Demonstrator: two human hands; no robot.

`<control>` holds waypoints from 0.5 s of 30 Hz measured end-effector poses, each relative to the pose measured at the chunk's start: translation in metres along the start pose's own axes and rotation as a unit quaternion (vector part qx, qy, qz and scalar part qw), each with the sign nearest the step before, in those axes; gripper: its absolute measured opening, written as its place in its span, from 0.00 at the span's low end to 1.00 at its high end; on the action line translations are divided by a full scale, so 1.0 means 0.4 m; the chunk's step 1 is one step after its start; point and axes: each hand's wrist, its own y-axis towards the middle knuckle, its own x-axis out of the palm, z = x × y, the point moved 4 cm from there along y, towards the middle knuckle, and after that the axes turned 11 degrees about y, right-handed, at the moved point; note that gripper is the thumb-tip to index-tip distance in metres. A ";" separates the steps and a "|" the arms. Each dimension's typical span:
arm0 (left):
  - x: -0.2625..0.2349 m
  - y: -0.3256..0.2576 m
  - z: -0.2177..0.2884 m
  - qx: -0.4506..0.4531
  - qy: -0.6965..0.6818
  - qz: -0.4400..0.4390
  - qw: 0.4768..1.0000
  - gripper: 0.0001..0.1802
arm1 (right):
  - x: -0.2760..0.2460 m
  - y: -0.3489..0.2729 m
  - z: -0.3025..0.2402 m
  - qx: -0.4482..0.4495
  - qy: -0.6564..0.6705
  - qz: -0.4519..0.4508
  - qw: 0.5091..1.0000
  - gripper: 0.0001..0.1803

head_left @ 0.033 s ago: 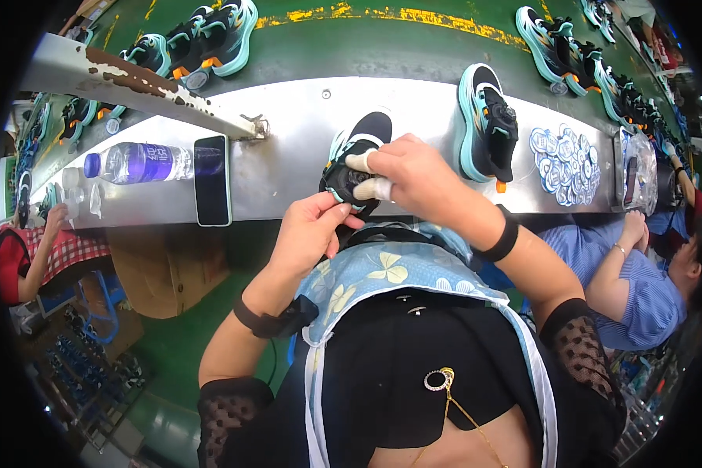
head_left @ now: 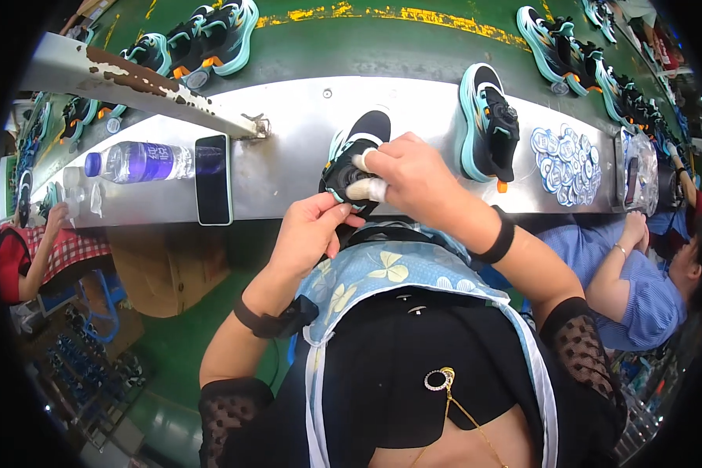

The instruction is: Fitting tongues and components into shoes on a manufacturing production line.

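A black sneaker [head_left: 371, 125] with white and mint trim lies on the metal bench before me, toe pointing away. My left hand [head_left: 308, 230] pinches the mint-edged collar at its heel end between thumb and fingers. Above the shoe's opening, my right hand [head_left: 417, 175] is bent over the tongue, its thumb and forefinger in whitish finger covers closed around a dark round part there. The hand partly hides that part. A matching sneaker [head_left: 487, 125] rests on the bench to the right, a round dial showing on its tongue.
Round white-and-blue tags [head_left: 565, 165] lie heaped at the right, beside a plastic-wrapped tray [head_left: 638, 168]. Leftward are a phone [head_left: 213, 179], a water bottle [head_left: 140, 161] and a rusty metal bar [head_left: 148, 86]. More sneakers [head_left: 222, 39] stand on the green surface beyond. Co-workers sit on both sides.
My right thumb and forefinger have shifted slightly left over the sneaker's tongue. My left hand keeps its pinch on the collar.
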 end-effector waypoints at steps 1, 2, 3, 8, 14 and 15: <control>-0.002 -0.001 0.005 -0.001 0.001 0.001 1.000 0.11 | 0.007 0.004 -0.003 0.001 -0.042 0.019 0.999 0.19; 0.000 -0.004 0.013 -0.009 -0.001 0.000 1.000 0.11 | -0.001 0.012 -0.003 0.000 -0.041 0.019 0.999 0.19; 0.000 -0.005 0.019 -0.016 -0.003 0.000 1.000 0.12 | -0.011 0.022 0.002 0.035 -0.019 -0.022 0.999 0.17; 0.004 -0.011 0.015 -0.039 -0.008 -0.003 0.999 0.12 | 0.001 0.008 0.003 0.016 0.100 -0.021 0.995 0.14; 0.001 -0.007 0.015 -0.048 -0.014 0.000 0.999 0.13 | 0.001 0.037 -0.007 0.074 -0.012 -0.014 0.997 0.17; 0.000 -0.007 0.010 -0.047 -0.017 -0.002 0.999 0.13 | -0.004 0.039 0.009 0.095 0.009 -0.041 0.995 0.18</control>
